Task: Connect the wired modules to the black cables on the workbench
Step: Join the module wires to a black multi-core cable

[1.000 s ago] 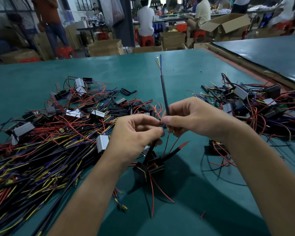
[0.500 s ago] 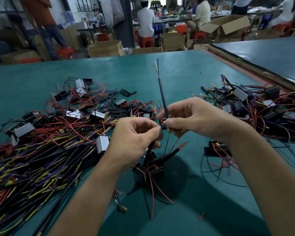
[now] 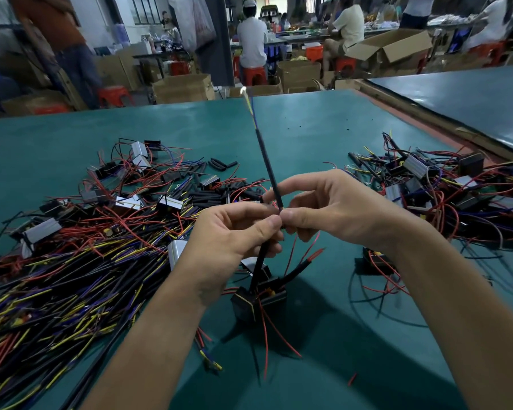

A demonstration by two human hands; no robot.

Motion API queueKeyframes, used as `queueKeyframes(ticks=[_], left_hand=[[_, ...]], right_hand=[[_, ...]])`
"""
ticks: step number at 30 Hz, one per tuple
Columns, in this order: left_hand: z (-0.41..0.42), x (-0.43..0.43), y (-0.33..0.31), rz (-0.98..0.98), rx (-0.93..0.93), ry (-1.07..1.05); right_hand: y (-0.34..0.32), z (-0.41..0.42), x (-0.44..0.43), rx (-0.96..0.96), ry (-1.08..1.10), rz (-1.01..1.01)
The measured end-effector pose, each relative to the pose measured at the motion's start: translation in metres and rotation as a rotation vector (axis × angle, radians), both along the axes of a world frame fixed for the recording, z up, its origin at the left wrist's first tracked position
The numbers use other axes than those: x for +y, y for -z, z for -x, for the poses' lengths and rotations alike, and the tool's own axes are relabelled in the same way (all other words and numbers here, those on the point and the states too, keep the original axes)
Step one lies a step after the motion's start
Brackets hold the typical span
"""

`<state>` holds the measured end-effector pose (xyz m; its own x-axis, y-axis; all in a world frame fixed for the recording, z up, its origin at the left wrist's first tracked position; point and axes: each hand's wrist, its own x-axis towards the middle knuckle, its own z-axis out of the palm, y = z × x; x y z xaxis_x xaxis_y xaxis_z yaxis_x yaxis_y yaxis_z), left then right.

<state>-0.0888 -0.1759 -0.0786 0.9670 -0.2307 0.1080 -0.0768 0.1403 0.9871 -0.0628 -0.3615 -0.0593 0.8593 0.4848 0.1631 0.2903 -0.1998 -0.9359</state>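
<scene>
Since the earlier frames the black cable (image 3: 267,164) has swung its far tip to the left, so its bared yellow and blue wire ends now show against the far edge of the surface (image 3: 308,137). Both our hands have stayed where they were. Our left hand (image 3: 234,235) is curled round a lower black lead, pinching it between thumb and forefinger. Our right hand (image 3: 338,208) pinches the cable's near end, and the two thumbs meet at the joint.

Below the left hand the lead runs down to a black module (image 3: 258,301) with loose red wires. We cannot tell whether it rests on the surface or hangs just over it.

Far off, the open cardboard box (image 3: 391,48) hides its contents from us. On the left lies a pile of black cables (image 3: 71,276) with yellow and purple ends, tangled with silver-faced modules and red wires. Just beyond it are short black sleeves (image 3: 219,193). On the right spreads a heap of modules (image 3: 442,196), and a second module (image 3: 373,258) sits half hidden behind our right wrist. A red wire scrap (image 3: 352,379) lies near us.
</scene>
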Motion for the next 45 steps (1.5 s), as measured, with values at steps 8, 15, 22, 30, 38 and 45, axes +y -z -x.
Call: queueKeyframes(ticks=[8,15,22,30,38,45], left_hand=[[-0.003,0.005,-0.004,0.056,0.116,-0.069],[-0.004,0.008,-0.008,0.157,0.225,-0.042],[-0.006,0.010,-0.007,0.275,0.307,0.008],[-0.006,0.010,-0.006,0.292,0.204,-0.031],[-0.003,0.010,-0.009,0.198,0.108,-0.114],[-0.001,0.009,-0.009,0.072,-0.025,-0.168]], right_hand=[[-0.004,-0.002,-0.015,0.195,0.042,0.023],[-0.008,0.001,-0.034,0.257,-0.334,0.200],[0.000,-0.001,-0.016,0.128,-0.211,0.019],[0.004,0.004,0.007,0.129,-0.138,-0.152],[0.006,0.004,0.014,0.140,-0.109,-0.173],[0.005,0.004,0.014,0.158,-0.076,-0.169]])
